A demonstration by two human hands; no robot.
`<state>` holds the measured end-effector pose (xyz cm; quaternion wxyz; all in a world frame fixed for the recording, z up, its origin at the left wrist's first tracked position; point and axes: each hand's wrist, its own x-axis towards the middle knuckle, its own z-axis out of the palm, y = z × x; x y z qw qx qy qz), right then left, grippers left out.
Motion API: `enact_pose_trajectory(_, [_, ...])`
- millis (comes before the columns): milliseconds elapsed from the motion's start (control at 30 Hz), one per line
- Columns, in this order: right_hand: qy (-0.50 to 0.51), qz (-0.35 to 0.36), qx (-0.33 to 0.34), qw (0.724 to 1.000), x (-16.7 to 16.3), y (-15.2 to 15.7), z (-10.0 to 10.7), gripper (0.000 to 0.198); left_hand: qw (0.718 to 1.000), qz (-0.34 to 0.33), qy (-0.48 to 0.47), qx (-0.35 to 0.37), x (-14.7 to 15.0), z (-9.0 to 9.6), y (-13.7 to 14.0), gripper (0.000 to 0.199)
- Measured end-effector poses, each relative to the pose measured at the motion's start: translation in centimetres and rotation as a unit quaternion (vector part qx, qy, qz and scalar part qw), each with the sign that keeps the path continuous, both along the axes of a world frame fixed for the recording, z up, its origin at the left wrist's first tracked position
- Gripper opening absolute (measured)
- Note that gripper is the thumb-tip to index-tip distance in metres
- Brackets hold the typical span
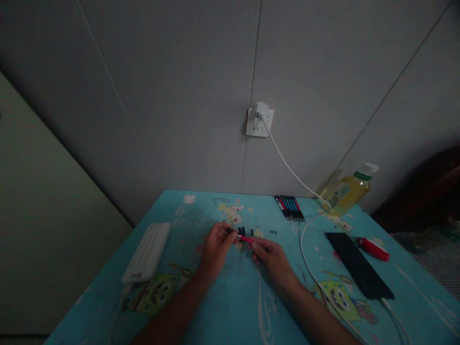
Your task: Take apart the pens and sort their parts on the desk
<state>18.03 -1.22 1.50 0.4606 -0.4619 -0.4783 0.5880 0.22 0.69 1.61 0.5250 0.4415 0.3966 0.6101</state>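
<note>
Between my two hands lies a slim red and black pen (246,238), held nearly level just above the table. My left hand (218,242) pinches its dark end between thumb and fingers. The red end sits in the fingertips of my right hand (269,254). Just behind the pen are small black pen parts (243,231) and thin pale sticks (259,232) that look like refills. A few tiny dark pieces (273,232) lie to their right. Farther back, a row of several pens (289,208) rests side by side, red, blue and black.
A white power bank (148,252) lies at left on the patterned blue tablecloth (230,306). To the right are a black phone (359,264), a red object (373,248) and a bottle of yellow liquid (347,193). A white cable (283,160) runs from the wall socket (259,122) across the table.
</note>
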Motion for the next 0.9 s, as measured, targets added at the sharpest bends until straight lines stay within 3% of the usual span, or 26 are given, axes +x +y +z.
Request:
enact_pose_trajectory(200, [0.046,0.005,-0.019,0.999,0.3,0.3,-0.7,0.035,1.000,0.006,-0.020,-0.002,0.1,0.7,-0.4,0.031])
enact_pose_trajectory(533, [0.030,-0.023,-0.006,0.999,0.5,0.5,-0.9,0.038,0.999,0.004,-0.005,0.033,0.2,0.7,-0.9,0.025])
enact_pose_trajectory(733, [0.015,-0.038,0.003,0.999,0.6,0.5,-0.2,0.038,0.997,0.071,0.016,0.029,-0.4,0.8,-0.4,0.026])
enact_pose_trajectory(900, [0.007,-0.036,0.008,0.999,0.7,0.5,-0.1,0.037,0.985,0.153,0.048,0.058,-2.6,1.0,0.6,0.027])
